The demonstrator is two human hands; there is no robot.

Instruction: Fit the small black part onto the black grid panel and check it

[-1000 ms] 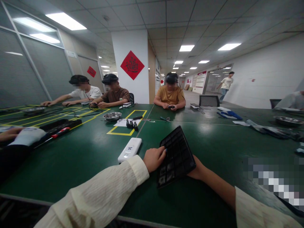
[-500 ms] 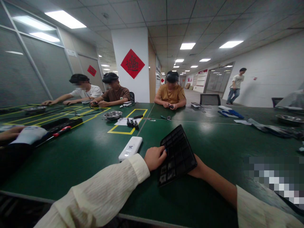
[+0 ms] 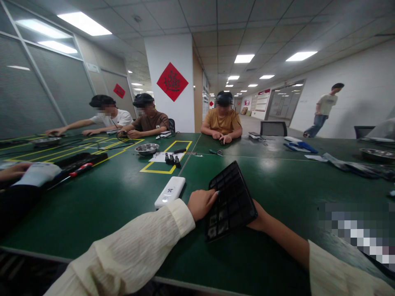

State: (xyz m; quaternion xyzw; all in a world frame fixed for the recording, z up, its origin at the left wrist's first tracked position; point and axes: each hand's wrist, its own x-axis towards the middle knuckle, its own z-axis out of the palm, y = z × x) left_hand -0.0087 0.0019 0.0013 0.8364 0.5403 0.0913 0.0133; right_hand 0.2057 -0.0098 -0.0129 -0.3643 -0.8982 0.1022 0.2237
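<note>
A black compartment tray [image 3: 233,205] is tilted up above the table, its grid of small cells facing left. My right hand [image 3: 258,217] grips its right side from behind, most of the fingers hidden by the tray. Across the tray's left part reaches my left hand [image 3: 202,203], thumb and forefinger pressed together over the cells. A speck of blue shows at those fingertips, too small to name. Small pale pieces lie in the lower cells of the tray. A white power bank [image 3: 170,192] marked 26 lies on the table beyond my left sleeve.
On the green table [image 3: 123,213] stand a metal bowl [image 3: 147,149] and several black parts [image 3: 172,160] by a yellow-taped rectangle. At left, a co-worker's gloved hand [image 3: 38,174] is near a red-handled screwdriver [image 3: 80,169]. Three co-workers sit opposite; another person walks at right.
My left fingertips have shifted slightly up and right over the tray's cells. The tray has barely moved. In the background, the walking person has gone further right.
</note>
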